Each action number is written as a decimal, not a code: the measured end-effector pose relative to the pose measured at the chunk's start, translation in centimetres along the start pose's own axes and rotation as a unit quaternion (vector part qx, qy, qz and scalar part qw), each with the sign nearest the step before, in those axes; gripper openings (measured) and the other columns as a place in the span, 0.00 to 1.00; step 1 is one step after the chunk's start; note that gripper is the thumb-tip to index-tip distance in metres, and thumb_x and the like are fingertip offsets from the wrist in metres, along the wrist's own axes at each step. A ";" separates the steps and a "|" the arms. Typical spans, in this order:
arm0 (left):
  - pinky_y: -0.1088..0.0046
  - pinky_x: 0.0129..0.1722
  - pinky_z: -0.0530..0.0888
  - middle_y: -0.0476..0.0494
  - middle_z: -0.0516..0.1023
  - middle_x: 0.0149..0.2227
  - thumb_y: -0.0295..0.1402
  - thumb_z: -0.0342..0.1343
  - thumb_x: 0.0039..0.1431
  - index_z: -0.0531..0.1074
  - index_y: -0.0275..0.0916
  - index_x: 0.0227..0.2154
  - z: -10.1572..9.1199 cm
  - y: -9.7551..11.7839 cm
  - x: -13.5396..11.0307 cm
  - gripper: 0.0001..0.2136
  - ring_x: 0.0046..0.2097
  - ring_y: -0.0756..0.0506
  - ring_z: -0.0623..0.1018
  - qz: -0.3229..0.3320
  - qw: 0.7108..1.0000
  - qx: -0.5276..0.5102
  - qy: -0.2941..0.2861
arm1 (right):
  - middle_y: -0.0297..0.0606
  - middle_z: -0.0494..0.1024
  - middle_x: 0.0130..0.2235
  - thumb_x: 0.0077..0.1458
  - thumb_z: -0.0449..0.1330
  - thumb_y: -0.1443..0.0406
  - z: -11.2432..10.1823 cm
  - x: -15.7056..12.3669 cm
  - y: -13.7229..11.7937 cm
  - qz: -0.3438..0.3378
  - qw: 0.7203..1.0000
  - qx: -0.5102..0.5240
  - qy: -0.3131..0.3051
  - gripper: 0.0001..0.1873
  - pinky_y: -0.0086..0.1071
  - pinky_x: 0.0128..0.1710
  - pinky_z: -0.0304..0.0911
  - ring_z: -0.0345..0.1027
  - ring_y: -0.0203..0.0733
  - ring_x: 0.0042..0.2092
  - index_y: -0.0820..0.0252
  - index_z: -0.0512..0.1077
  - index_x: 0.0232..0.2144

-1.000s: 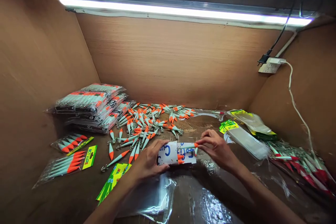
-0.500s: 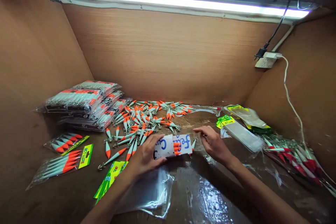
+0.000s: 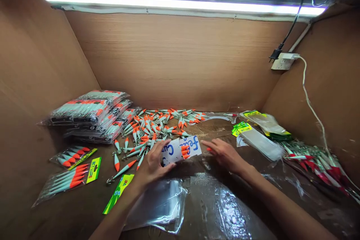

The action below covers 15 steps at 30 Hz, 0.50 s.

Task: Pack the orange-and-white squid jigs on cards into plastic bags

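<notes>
My left hand [image 3: 156,161] is closed around a white folded card [image 3: 197,146] with blue handwriting. Orange tips of several lures [image 3: 185,152] show against the card's face; their other ends are hidden. To the right of the card, my right hand [image 3: 226,153] has its fingers pinched together, with a small orange tip at the thumb and forefinger, apparently a lure's. Beyond the card spreads a loose pile of white-and-orange fishing lures [image 3: 153,123] with metal hooks. Below my left hand lie clear plastic bags [image 3: 157,204] and yellow-green header cards [image 3: 118,194].
Packed lure bundles [image 3: 84,108] are stacked at the back left, with bagged lures [image 3: 67,180] in front. At right are clear bags with yellow headers [image 3: 261,142] and red-and-white lures [image 3: 317,165]. A white cable [image 3: 308,97] hangs from the power outlet [image 3: 282,62].
My right hand has closed into a pinch, and an orange tip now shows at its fingers. The lure seen beside the card is gone from there. The card has tilted slightly, right end up.
</notes>
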<state>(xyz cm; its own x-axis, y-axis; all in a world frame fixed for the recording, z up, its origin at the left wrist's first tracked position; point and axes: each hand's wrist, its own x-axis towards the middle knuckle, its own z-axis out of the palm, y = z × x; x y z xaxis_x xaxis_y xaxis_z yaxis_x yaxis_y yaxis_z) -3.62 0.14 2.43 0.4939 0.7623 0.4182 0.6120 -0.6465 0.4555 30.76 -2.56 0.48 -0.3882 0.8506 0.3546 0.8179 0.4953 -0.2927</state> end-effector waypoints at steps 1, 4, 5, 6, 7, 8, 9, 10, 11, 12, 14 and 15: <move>0.55 0.60 0.67 0.39 0.66 0.59 0.38 0.64 0.54 0.58 0.43 0.61 0.0 0.0 0.0 0.33 0.59 0.37 0.68 0.000 1.000 -0.003 -0.002 | 0.42 0.71 0.46 0.67 0.49 0.62 -0.7 0.1 0.3 0.028 0.998 0.026 0.051 0.21 0.24 0.48 0.59 0.62 0.31 0.45 0.53 0.68 0.59; 0.56 0.60 0.68 0.41 0.66 0.59 0.38 0.64 0.54 0.57 0.44 0.61 0.2 -0.1 -0.1 0.34 0.59 0.38 0.68 -0.002 1.000 -0.003 -0.013 | 0.42 0.72 0.47 0.63 0.56 0.55 -3.0 0.2 0.7 0.150 0.953 0.168 0.205 0.20 0.25 0.50 0.64 0.66 0.32 0.46 0.61 0.74 0.50; 0.57 0.59 0.68 0.41 0.66 0.59 0.38 0.64 0.54 0.56 0.45 0.61 0.3 -0.2 -0.1 0.34 0.59 0.38 0.68 -0.002 1.000 -0.004 -0.017 | 0.43 0.73 0.47 0.60 0.59 0.52 -3.6 0.3 0.6 0.188 0.925 0.233 0.235 0.23 0.26 0.49 0.66 0.68 0.33 0.46 0.63 0.75 0.49; 0.58 0.59 0.68 0.41 0.66 0.59 0.37 0.64 0.54 0.56 0.45 0.62 0.4 -0.2 -0.1 0.34 0.59 0.38 0.68 0.001 1.000 -0.008 -0.021 | 0.44 0.74 0.46 0.57 0.61 0.50 -3.9 0.4 0.6 0.221 0.895 0.299 0.248 0.27 0.26 0.47 0.68 0.70 0.33 0.44 0.65 0.74 0.48; 0.59 0.58 0.69 0.41 0.66 0.59 0.37 0.64 0.54 0.56 0.45 0.62 0.5 -0.3 -0.1 0.34 0.59 0.38 0.69 0.005 1.000 -0.012 -0.024 | 0.45 0.74 0.45 0.54 0.63 0.48 -4.1 0.5 0.5 0.247 0.865 0.358 0.248 0.30 0.25 0.44 0.69 0.71 0.33 0.42 0.67 0.74 0.49; 0.59 0.57 0.70 0.42 0.66 0.58 0.37 0.64 0.54 0.56 0.46 0.61 0.7 -0.3 -0.1 0.34 0.58 0.39 0.69 0.010 0.999 -0.017 -0.026 | 0.46 0.75 0.44 0.52 0.64 0.47 -4.0 0.6 0.3 0.266 0.839 0.407 0.243 0.33 0.25 0.42 0.70 0.72 0.34 0.40 0.69 0.73 0.49; 0.60 0.56 0.70 0.42 0.67 0.57 0.37 0.64 0.53 0.56 0.46 0.61 0.8 -0.3 -0.1 0.34 0.57 0.39 0.70 0.014 0.999 -0.021 -0.029 | 0.46 0.75 0.43 0.50 0.65 0.46 -3.8 0.7 0.2 0.279 0.819 0.442 0.236 0.35 0.24 0.39 0.71 0.72 0.33 0.39 0.70 0.73 0.49; 0.61 0.55 0.71 0.42 0.67 0.57 0.37 0.65 0.53 0.57 0.46 0.61 0.9 -0.2 -0.1 0.34 0.56 0.39 0.70 0.018 0.999 -0.024 -0.030 | 0.47 0.75 0.41 0.49 0.66 0.46 -3.5 0.8 0.1 0.287 0.805 0.466 0.229 0.36 0.23 0.38 0.71 0.72 0.33 0.37 0.71 0.73 0.48; 0.61 0.55 0.71 0.42 0.67 0.56 0.37 0.65 0.53 0.57 0.46 0.61 0.9 -0.2 -0.1 0.34 0.56 0.39 0.71 0.021 0.999 -0.026 -0.032 | 0.47 0.75 0.40 0.47 0.67 0.46 -3.2 0.8 -0.1 0.292 0.796 0.480 0.224 0.37 0.23 0.36 0.70 0.72 0.32 0.36 0.72 0.73 0.47; 0.61 0.55 0.71 0.41 0.67 0.56 0.37 0.65 0.53 0.57 0.45 0.61 1.0 -0.1 -0.2 0.34 0.56 0.39 0.71 0.023 0.999 -0.026 -0.032 | 0.47 0.75 0.40 0.46 0.68 0.46 -2.9 0.8 -0.3 0.293 0.791 0.489 0.220 0.37 0.22 0.35 0.70 0.72 0.32 0.35 0.72 0.74 0.46; 0.60 0.56 0.71 0.41 0.67 0.57 0.37 0.65 0.53 0.57 0.45 0.61 1.1 0.0 -0.3 0.34 0.56 0.39 0.70 0.024 0.999 -0.025 -0.032 | 0.47 0.75 0.39 0.45 0.69 0.47 -2.4 0.7 -0.8 0.289 0.794 0.493 0.209 0.35 0.21 0.36 0.70 0.72 0.31 0.35 0.72 0.74 0.44; 0.60 0.56 0.70 0.40 0.66 0.57 0.37 0.65 0.53 0.57 0.45 0.61 1.2 0.0 -0.4 0.34 0.57 0.39 0.70 0.024 0.999 -0.025 -0.032 | 0.47 0.75 0.39 0.46 0.69 0.47 -2.4 0.7 -1.1 0.286 0.800 0.487 0.205 0.34 0.21 0.37 0.70 0.72 0.31 0.36 0.72 0.74 0.44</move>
<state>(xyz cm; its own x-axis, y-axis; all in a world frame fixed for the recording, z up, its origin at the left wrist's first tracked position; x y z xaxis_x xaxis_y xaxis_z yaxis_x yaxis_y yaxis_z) -3.08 -0.11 1.35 0.5617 0.7300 0.3894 0.5556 -0.6815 0.4762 30.57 -2.96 3.14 0.2651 0.9568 0.1190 0.0170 0.1187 -0.9928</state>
